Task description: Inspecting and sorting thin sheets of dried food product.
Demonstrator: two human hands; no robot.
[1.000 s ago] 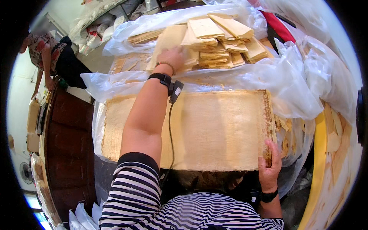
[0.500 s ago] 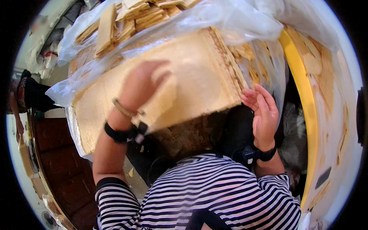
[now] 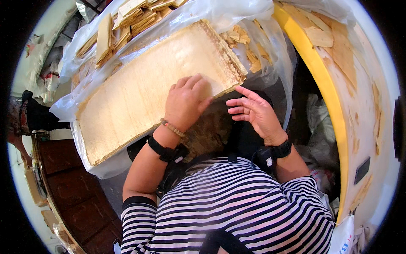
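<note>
- See a big stack of thin sheets (image 3: 135,93), pale yellow, lying flat on clear plastic (image 3: 111,168), just in front of the body.
- Follow the long way of the stack from low left to up right, at a slant.
- Notice the short end with the rough brown edge (image 3: 224,53) pointing up and right, away from the body; find the other short end down at the left.
- Touching the top sheet with the left hand (image 3: 186,101), back of the hand up, fingers a bit bent and close together, by the near long side. Not gripping anything that shows; cannot tell about under the palm.
- Holding up the right hand (image 3: 256,114) by the near right corner, with fingers wide and nothing in them. Cannot tell about touching the edge or only being just beside it.
- Likely at the step of feeling the top sheet or setting it straight.
- For picking up one sheet, would need a small pinch at that corner, catching only the top layer, and a soft press with the left hand against sliding.
- Best done gently, being maybe easy to rip.
- Past the far long side, see a pile of folded sheets (image 3: 135,17).
</note>
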